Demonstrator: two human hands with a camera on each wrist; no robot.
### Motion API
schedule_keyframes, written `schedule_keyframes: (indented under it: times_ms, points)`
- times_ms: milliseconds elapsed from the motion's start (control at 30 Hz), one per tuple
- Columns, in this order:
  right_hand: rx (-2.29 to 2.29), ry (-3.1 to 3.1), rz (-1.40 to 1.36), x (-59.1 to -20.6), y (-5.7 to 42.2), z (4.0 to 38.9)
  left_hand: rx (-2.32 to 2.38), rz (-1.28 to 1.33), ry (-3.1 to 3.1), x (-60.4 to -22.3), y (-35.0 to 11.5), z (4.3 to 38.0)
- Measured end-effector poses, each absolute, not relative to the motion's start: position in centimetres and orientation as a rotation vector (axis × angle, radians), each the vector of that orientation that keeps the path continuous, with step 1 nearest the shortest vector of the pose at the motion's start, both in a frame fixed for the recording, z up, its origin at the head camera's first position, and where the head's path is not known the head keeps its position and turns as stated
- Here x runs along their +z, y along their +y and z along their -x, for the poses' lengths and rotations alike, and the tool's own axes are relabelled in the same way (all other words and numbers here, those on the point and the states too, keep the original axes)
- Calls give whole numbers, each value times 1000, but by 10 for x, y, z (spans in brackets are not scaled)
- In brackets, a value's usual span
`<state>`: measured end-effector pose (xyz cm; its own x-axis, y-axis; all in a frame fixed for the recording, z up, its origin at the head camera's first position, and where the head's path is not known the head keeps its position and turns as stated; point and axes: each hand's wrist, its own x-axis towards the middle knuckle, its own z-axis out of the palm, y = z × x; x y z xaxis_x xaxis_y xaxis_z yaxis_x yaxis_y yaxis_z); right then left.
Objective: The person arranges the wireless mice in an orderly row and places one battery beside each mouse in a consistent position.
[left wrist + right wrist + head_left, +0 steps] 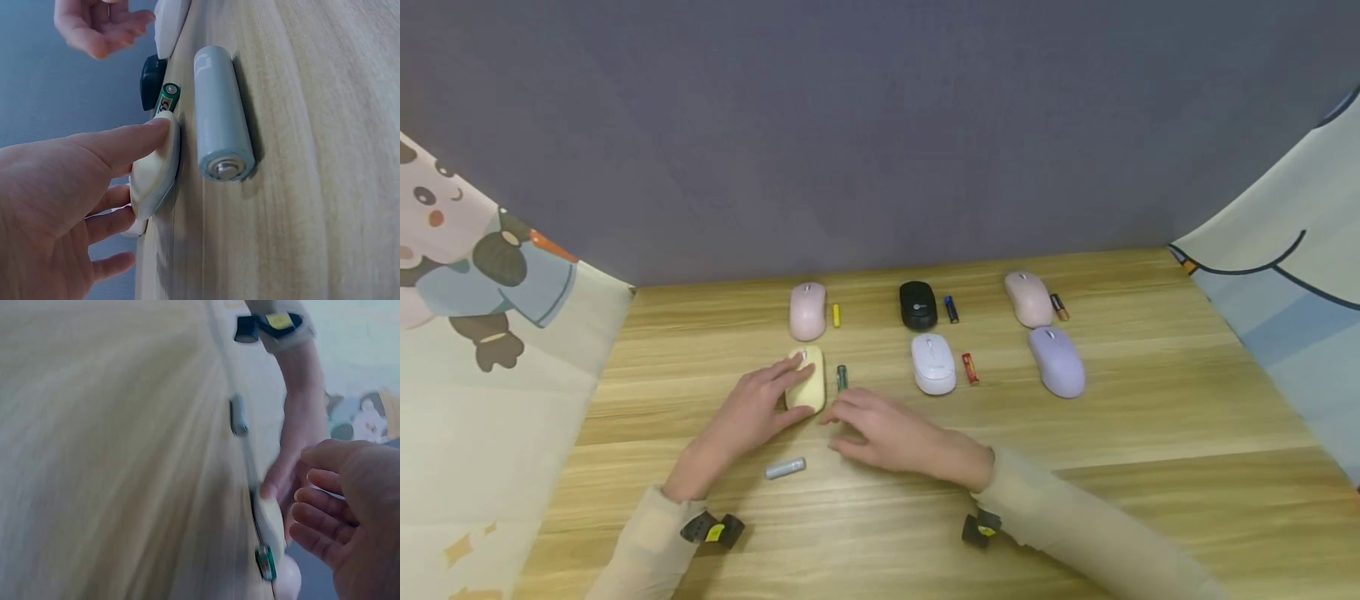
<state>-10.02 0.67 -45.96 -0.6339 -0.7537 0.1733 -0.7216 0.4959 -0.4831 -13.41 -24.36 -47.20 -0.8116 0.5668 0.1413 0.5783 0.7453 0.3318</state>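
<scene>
My left hand (752,408) holds a pale yellow computer mouse (808,390) on the table, thumb on one side and fingers on the other. In the left wrist view the thumb presses the edge of the mouse (155,172). Just right of it, my right hand (887,429) is held with loosely bent fingers and nothing in them. A green battery (842,377) lies beyond its fingertips, beside the yellow mouse. Nearer to me, a silver-grey battery (786,468) lies on its side between the two forearms.
Farther back on the wooden table (1075,517) are a pink mouse (807,312) with a yellow battery (837,315), a black mouse (917,305) with a dark blue battery (951,309), and another pink mouse (1029,298). A white mouse (933,364), red battery (971,368) and purple mouse (1057,362) lie right.
</scene>
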Motion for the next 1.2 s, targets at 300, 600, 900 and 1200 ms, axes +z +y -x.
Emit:
schedule_keyframes:
  times_ms: [300, 600, 900, 1200]
  points:
    - [-591, 2582, 1560, -463, -29, 89, -564, 924, -2960, -472, -244, 134]
    - [-457, 2567, 1648, -471, -46, 86, -582, 923, -2962, -472, -244, 133]
    - [-388, 2597, 1655, -474, -53, 86, -597, 918, -2960, -474, -245, 135]
    - [-347, 2600, 1627, -477, -59, 87, -640, 932, -2955, -476, -245, 137]
